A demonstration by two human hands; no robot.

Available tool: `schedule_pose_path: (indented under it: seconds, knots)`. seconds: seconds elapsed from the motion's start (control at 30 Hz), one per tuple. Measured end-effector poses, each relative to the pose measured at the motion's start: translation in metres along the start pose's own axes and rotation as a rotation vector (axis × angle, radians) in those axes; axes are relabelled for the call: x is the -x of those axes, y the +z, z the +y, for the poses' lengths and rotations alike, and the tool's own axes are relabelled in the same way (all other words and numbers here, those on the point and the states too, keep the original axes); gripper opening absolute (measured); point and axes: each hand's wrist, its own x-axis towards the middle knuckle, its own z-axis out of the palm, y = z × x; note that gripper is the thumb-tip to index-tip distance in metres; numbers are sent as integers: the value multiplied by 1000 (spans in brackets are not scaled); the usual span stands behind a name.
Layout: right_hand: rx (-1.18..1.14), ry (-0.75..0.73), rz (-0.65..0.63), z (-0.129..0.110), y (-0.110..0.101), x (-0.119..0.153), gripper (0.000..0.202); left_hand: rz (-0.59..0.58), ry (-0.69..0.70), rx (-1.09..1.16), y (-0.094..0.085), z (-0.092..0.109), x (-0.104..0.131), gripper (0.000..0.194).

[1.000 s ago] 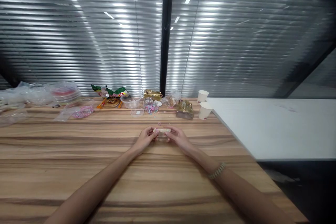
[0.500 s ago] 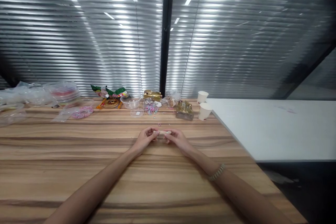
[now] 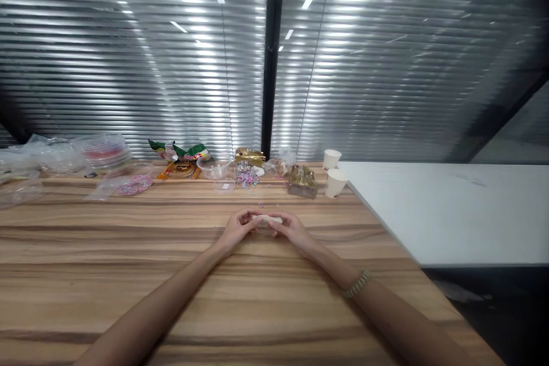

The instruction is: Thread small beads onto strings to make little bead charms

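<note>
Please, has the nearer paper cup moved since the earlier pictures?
No. The nearer paper cup stands in the same place, close beside the left edge of the white table.

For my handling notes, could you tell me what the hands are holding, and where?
The left hand and right hand hold a small, pale, elongated piece between them, each near one end.
</note>
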Motion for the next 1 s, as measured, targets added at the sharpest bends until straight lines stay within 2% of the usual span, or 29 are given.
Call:
schedule_pose_path:
  seconds: [0.13,0.5,0.8,1.0]
  knots:
    - [-21,20,20,0,0,0,40,-40,12,-43,0,0,0,30]
    - [-5,-20,-62,4,-2,-2,40,-29,3,-21,-1,-4,-1,31]
    - [8,9,-12,-1,0,0,39,-27,-33,-53,-1,-3,-1,33]
    - [13,7,-7,0,-1,0,38,-35,-1,-21,-1,-6,-2,31]
